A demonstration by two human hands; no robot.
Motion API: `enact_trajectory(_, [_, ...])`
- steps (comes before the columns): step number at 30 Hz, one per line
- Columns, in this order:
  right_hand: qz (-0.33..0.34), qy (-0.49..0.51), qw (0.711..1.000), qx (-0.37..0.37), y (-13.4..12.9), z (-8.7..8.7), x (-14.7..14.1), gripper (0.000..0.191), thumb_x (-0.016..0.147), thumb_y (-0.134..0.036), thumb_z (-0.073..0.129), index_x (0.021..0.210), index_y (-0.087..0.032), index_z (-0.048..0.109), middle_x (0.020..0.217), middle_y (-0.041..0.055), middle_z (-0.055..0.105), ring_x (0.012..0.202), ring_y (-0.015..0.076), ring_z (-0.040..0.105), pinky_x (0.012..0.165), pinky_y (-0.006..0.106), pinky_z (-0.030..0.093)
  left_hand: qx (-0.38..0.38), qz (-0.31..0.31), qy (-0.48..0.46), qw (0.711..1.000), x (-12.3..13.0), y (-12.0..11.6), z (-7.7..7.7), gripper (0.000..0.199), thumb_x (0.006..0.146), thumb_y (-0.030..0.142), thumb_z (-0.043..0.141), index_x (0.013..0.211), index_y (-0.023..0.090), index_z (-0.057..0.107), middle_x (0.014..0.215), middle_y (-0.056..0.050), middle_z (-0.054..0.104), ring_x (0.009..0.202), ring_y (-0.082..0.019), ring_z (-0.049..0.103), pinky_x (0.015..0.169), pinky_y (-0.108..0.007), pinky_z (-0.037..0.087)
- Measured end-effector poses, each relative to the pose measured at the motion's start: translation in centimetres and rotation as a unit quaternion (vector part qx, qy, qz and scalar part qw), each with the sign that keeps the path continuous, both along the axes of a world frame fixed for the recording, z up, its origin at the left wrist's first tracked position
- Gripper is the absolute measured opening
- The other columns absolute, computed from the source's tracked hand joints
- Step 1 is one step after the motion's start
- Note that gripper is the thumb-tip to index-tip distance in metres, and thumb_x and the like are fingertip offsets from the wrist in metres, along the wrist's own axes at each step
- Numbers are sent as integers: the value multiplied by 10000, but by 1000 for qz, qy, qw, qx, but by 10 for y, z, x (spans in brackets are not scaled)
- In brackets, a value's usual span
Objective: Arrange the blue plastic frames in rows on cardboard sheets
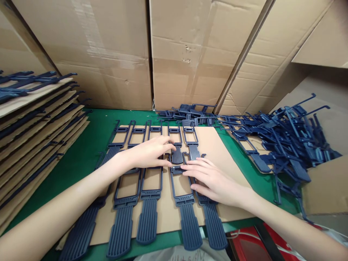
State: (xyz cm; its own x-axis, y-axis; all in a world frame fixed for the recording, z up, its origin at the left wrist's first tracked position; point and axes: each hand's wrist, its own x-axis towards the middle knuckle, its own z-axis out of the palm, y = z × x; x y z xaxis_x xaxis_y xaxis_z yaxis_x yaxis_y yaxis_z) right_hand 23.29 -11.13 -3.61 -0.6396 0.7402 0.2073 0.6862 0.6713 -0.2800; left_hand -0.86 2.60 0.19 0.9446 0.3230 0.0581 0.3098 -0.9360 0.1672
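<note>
Dark blue plastic parts, each a rectangular frame with a ribbed paddle [146, 221], lie in two rows on a flat cardboard sheet [217, 145]. My left hand [156, 150] is over the middle of the rows, palm down, fingers apart, at the ribbed end of a back-row part [177, 155]. Just right of it, my right hand [208, 177] lies with spread fingers over the top of two front-row parts; its fingertips are at the upper edge of one frame [187, 199]. Neither hand is closed round a part. The left forearm covers some frames.
Cardboard sheets with blue parts between them form a tall stack [40, 145] at the left. A tangled heap of blue parts [288, 134] is at the right, a smaller pile [187, 113] at the back. Large cardboard boxes [190, 54] stand behind the green table [98, 119].
</note>
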Motion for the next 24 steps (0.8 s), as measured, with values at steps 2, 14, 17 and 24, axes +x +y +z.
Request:
enact_trajectory(2, [-2,3,1000,-2,0,0,0,298,962,-277,511,1248,-198,549,1399,52,494,1326,214,370,1107,456,322,13,0,11,1000,-2,2,2,370,846,399,666,1122,160,607,1208,-121,557,1129,-262,537,965,-363,418])
enact_trajectory(14, [-6,9,1000,5,1,2,0,299,955,-287,518,1239,-197,547,1387,73,501,1310,218,398,1103,473,323,103,-14,-5,995,7,1,-9,149,880,104,538,930,173,659,882,-53,636,921,-211,562,856,-328,411])
enact_trajectory(17, [-9,7,1000,1,1,2,-1,299,954,-286,525,1238,-197,550,1393,65,495,1310,216,394,1110,468,316,90,-8,-12,996,7,2,-12,160,866,70,540,925,167,653,885,-50,636,921,-211,548,847,-320,402])
enact_trajectory(24, [-13,10,1000,-3,0,3,-2,295,950,-284,530,1230,-197,561,1386,72,501,1314,230,389,1103,478,324,99,7,-22,995,8,0,-12,203,848,35,511,923,169,644,874,-52,618,904,-219,523,847,-337,387])
